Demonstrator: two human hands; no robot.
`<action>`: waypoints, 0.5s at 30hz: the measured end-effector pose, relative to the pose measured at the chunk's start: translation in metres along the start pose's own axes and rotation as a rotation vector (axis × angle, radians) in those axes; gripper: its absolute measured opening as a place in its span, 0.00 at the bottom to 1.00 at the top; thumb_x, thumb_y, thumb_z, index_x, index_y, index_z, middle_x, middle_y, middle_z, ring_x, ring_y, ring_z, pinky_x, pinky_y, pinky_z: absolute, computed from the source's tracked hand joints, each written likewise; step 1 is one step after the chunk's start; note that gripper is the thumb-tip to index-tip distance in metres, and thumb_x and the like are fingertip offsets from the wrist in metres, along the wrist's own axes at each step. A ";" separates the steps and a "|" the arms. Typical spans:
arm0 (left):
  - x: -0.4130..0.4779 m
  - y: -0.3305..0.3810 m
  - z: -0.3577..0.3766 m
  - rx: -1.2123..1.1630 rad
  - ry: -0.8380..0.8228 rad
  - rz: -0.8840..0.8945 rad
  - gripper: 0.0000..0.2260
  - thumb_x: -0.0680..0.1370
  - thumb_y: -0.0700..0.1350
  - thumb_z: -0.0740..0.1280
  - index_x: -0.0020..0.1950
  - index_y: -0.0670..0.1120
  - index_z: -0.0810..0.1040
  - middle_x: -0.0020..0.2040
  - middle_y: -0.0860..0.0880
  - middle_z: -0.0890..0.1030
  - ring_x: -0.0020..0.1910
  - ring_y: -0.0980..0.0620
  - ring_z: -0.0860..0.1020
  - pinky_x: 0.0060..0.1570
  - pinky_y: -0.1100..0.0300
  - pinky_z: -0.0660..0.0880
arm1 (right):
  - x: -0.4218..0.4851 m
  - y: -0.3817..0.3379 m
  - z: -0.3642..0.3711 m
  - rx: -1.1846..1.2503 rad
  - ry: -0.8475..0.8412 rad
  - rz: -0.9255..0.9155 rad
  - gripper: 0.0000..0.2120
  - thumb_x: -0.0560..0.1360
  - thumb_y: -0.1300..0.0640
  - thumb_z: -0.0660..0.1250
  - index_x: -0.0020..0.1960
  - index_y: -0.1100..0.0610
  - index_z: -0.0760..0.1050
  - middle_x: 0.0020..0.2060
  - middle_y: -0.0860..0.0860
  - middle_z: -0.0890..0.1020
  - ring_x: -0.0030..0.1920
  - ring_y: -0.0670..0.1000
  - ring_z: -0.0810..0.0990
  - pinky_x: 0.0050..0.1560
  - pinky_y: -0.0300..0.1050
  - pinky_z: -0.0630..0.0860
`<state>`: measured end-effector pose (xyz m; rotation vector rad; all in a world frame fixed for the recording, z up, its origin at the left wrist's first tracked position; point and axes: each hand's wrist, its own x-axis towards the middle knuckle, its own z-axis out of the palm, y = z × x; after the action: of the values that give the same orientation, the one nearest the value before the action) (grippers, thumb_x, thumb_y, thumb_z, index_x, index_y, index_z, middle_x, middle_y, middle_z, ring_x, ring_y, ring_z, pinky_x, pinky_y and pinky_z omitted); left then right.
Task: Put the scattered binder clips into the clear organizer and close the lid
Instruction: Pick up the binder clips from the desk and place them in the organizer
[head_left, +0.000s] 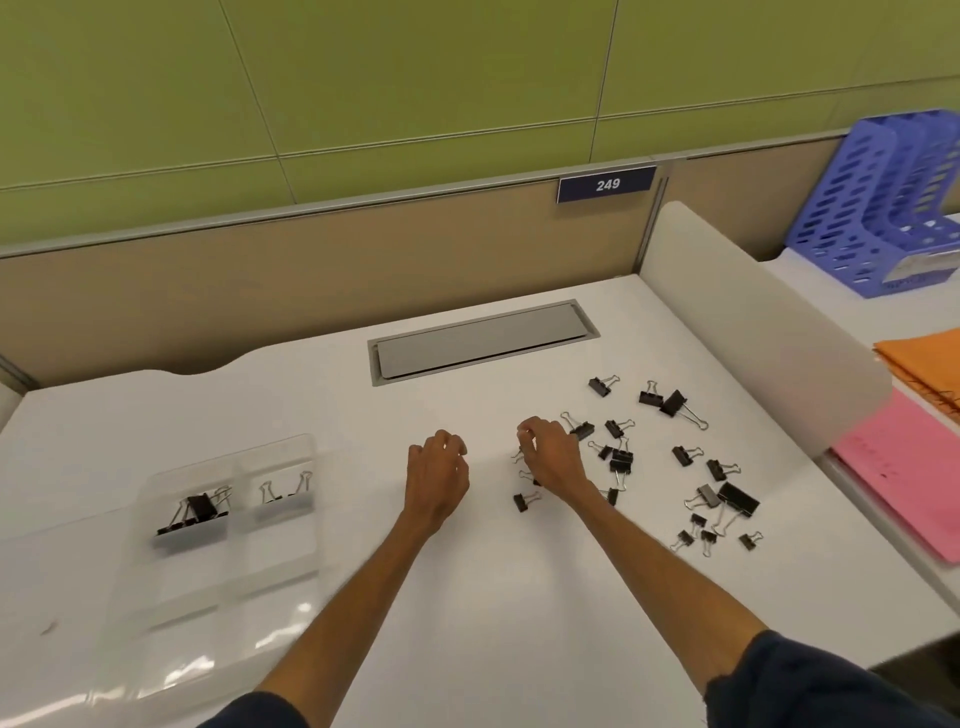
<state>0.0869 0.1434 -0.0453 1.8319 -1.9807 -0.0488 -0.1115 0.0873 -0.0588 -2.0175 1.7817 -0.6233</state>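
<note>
Several black binder clips lie scattered on the white desk at the right. The clear organizer sits at the left with its lid open toward me; a few large clips fill one back compartment and small clips the one beside it. My right hand hovers at the left edge of the pile, fingertips pinched on a small binder clip. My left hand rests mid-desk, fingers curled and holding nothing. One small clip lies just below my right hand.
A grey cable hatch is set into the desk behind my hands. A white divider panel borders the right side. Beyond it are a blue file rack, orange folders and a pink folder.
</note>
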 end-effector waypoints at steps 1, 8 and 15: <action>0.004 0.008 0.004 -0.017 -0.010 0.002 0.05 0.73 0.37 0.66 0.46 0.45 0.78 0.45 0.49 0.79 0.40 0.48 0.77 0.43 0.54 0.68 | 0.002 0.008 -0.004 0.004 0.016 0.007 0.16 0.78 0.48 0.49 0.50 0.50 0.75 0.43 0.47 0.82 0.48 0.52 0.78 0.49 0.53 0.73; 0.028 0.055 0.033 -0.039 -0.099 0.000 0.05 0.76 0.42 0.63 0.51 0.46 0.76 0.44 0.50 0.80 0.43 0.48 0.77 0.51 0.56 0.67 | 0.017 0.055 -0.031 0.009 0.091 0.093 0.14 0.80 0.52 0.52 0.46 0.53 0.75 0.41 0.49 0.81 0.44 0.54 0.79 0.50 0.53 0.71; 0.044 0.087 0.063 -0.006 -0.274 -0.011 0.16 0.79 0.51 0.64 0.66 0.50 0.71 0.59 0.48 0.74 0.57 0.48 0.74 0.56 0.53 0.62 | 0.029 0.111 -0.055 -0.041 0.107 0.231 0.12 0.80 0.54 0.52 0.49 0.54 0.74 0.44 0.50 0.80 0.46 0.54 0.77 0.53 0.54 0.69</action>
<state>-0.0172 0.0955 -0.0617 1.9171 -2.1475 -0.3250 -0.2304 0.0447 -0.0721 -1.7965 2.0676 -0.6364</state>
